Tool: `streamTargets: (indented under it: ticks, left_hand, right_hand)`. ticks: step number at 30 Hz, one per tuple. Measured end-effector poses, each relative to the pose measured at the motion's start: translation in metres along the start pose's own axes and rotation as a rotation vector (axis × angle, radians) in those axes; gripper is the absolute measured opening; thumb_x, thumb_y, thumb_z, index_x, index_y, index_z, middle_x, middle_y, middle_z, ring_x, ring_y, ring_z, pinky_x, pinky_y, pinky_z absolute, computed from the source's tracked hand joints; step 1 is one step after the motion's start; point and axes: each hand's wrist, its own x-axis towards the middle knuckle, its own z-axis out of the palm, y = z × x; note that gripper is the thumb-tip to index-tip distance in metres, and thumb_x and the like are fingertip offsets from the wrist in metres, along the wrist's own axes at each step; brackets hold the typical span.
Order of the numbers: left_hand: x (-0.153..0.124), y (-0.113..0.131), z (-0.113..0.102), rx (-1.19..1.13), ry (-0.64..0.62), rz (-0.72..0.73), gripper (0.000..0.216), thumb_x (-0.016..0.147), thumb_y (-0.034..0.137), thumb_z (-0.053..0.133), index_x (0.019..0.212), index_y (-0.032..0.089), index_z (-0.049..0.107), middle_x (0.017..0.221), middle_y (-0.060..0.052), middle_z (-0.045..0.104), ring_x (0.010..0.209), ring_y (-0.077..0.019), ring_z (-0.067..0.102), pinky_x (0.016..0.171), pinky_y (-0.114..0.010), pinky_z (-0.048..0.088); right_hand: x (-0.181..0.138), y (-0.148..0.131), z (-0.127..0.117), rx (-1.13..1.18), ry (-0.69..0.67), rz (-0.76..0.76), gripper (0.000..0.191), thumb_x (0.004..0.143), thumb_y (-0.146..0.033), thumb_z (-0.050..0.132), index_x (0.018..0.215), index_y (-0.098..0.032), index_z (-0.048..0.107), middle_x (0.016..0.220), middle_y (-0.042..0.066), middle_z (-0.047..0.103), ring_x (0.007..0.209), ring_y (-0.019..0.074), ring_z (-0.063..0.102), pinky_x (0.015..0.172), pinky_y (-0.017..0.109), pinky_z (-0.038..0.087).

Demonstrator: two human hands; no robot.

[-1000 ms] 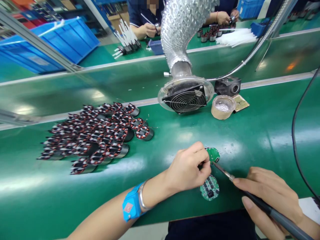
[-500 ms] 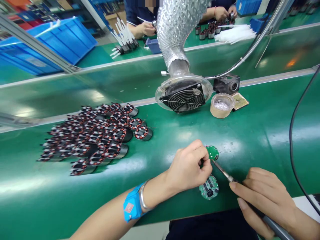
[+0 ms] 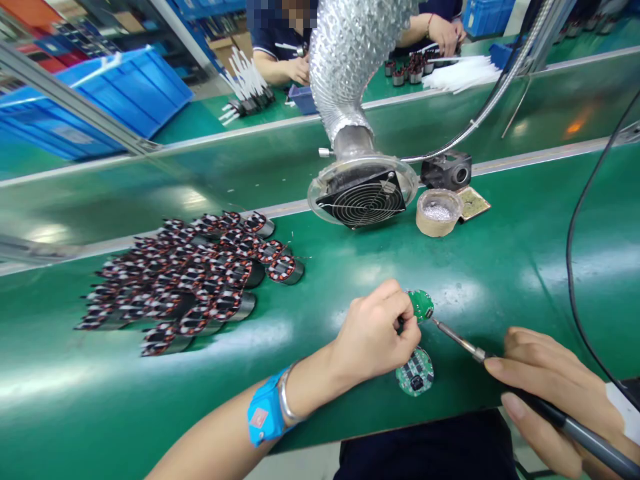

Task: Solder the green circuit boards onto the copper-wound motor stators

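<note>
My left hand (image 3: 374, 337) is closed in a pinch on a small round green circuit board (image 3: 421, 305), held tilted just above the green bench. A blue wrist strap (image 3: 262, 415) sits on that forearm. My right hand (image 3: 553, 393) is wrapped round a soldering iron (image 3: 505, 373); its metal tip points left and ends just right of the held board, a small gap between them. A second round green circuit board (image 3: 415, 377) lies flat on the bench under my left fingers.
A heap of several copper-wound motor stators (image 3: 195, 280) lies at the left. A fume extractor fan (image 3: 364, 195) on a silver duct stands behind, beside a tin of solder scraps (image 3: 439, 212). A black cable (image 3: 575, 220) hangs at right. Other people work across the far bench.
The soldering iron tip has drawn back to the right, off the held board. My right hand slid right and down with it. My left hand stays put.
</note>
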Motion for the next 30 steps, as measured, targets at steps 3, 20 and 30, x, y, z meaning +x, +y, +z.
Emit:
streamTargets:
  ticks: [3,20,30]
  left_hand:
    - [0.000,-0.001,0.001,0.001,-0.007,-0.005,0.010,0.072,0.011,0.055,0.064,0.016,0.054,0.068,0.002,0.052,0.050,-0.0063,0.047,0.046,-0.017,0.040]
    - [0.001,-0.026,-0.034,0.257,-0.327,0.602,0.025,0.092,0.014,0.046,0.099,0.025,0.067,0.076,0.001,0.054,0.059,-0.0112,0.045,0.053,-0.024,0.037]
    - [0.017,-0.023,-0.019,-0.625,-0.289,-0.275,0.020,0.072,0.033,0.079,0.071,0.014,0.073,0.069,0.001,0.055,0.058,-0.0081,0.047,0.053,-0.020,0.038]
  right_hand:
    - [-0.005,0.007,0.006,0.015,0.060,0.026,0.042,0.076,-0.007,0.052,0.116,-0.017,0.062,0.070,0.002,0.065,0.060,0.0180,0.064,0.055,0.033,0.055]
    - [0.037,0.047,0.039,0.116,-0.284,0.092,0.038,0.079,-0.003,0.055,0.113,-0.019,0.053,0.116,0.009,0.067,0.104,0.0190,0.064,0.092,0.037,0.054]
    - [0.046,0.046,0.040,0.147,-0.291,0.129,0.046,0.076,-0.003,0.056,0.119,-0.021,0.051,0.108,0.006,0.066,0.099,0.0193,0.061,0.088,0.034,0.052]
